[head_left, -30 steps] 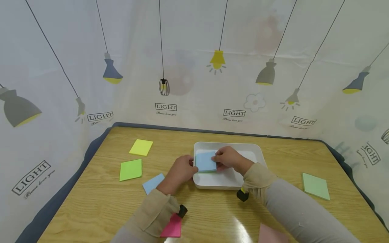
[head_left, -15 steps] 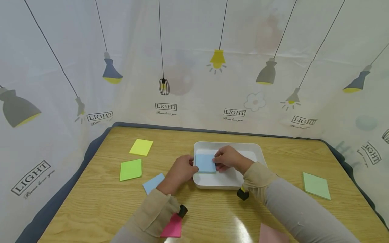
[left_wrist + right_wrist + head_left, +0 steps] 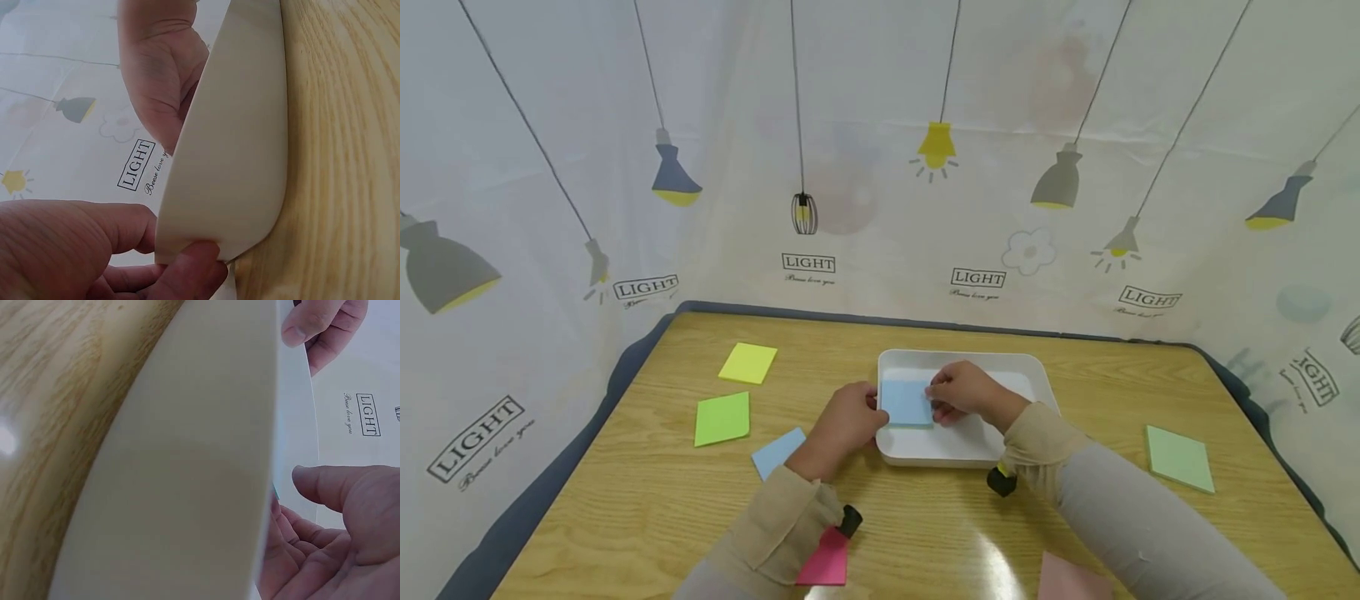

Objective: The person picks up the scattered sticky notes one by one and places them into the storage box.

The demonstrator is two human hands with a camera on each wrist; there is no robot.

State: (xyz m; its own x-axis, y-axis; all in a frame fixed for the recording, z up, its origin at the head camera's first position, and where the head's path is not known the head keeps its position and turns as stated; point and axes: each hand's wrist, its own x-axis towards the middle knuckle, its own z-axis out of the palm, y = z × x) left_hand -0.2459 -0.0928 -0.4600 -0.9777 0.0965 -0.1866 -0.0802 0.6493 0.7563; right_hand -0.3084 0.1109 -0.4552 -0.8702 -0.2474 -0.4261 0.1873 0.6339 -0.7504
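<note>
A light-blue sticky-note pad lies at the left end of a white tray. A thin greenish edge shows under it. My left hand pinches the tray's left wall, thumb over the rim and fingers outside, as the left wrist view shows. Inside the tray, my right hand has its fingertips at the pad's right edge. In the right wrist view its thumb stands apart from the loosely bent fingers, partly hidden by the tray wall.
On the wooden table lie a yellow pad, a lime-green pad, another blue pad, a magenta pad partly under the left sleeve, a pale pink pad and a pale green pad. A printed curtain surrounds the table.
The blue pad has settled slightly lower and flatter at the tray's left end, covering most of the green strip beneath. Both hands have stayed almost in place.
</note>
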